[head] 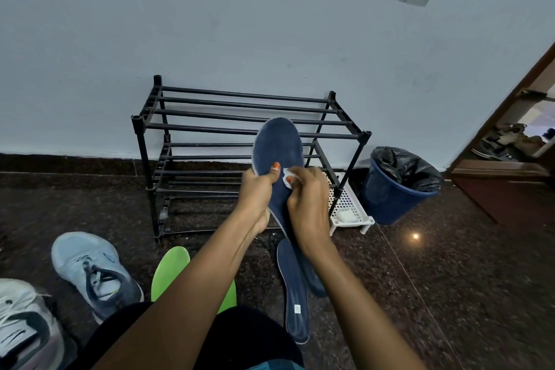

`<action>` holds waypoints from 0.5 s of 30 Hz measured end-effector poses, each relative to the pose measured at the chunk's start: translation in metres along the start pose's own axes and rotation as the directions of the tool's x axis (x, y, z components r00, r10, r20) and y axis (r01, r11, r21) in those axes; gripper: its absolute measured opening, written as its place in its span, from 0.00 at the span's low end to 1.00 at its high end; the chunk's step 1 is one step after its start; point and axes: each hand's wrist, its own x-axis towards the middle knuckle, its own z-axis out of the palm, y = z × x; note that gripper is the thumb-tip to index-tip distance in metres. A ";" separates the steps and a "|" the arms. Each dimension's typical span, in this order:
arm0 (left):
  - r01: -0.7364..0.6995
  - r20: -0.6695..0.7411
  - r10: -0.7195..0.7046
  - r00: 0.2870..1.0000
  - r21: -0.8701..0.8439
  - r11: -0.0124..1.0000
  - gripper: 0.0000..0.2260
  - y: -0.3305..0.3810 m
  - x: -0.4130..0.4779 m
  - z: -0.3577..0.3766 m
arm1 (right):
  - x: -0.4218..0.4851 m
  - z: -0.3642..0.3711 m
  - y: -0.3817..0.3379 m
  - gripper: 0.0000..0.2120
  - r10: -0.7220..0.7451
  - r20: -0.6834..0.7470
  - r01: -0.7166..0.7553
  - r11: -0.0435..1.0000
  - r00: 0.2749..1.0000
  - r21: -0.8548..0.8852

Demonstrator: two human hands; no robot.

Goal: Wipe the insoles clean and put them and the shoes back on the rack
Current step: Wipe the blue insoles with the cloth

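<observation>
Dark speckled floor (450, 294) is seen below a pale wall (120, 39). At far left a white shoe (21, 327) and a grey shoe (93, 270) are laid on the floor, a green insole (171, 267) just beside them. Behind, the rack (240, 117) is stood against the wall. A blue insole (277, 144) is held up before it, gripped by the left hand (255, 192), fingers curled round its edge. A wipe (289, 179) is pinched against it by the right hand (309, 204). A second insole (295, 294) is laid on the floor below; a tray (348, 207) and a bin (390, 195) are set to the right.
</observation>
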 end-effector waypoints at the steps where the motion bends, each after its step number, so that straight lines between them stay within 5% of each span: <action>1: 0.005 0.012 -0.005 1.000 -0.007 1.000 0.05 0.000 -0.001 0.001 | 0.000 -0.002 -0.001 0.11 0.011 -0.021 -0.011 1.000 1.000 0.014; 15: 0.029 -0.019 -0.028 0.999 0.073 0.997 0.03 -0.004 -0.001 -0.003 | 0.026 0.000 -0.001 0.13 0.039 0.049 -0.038 0.999 0.998 -0.023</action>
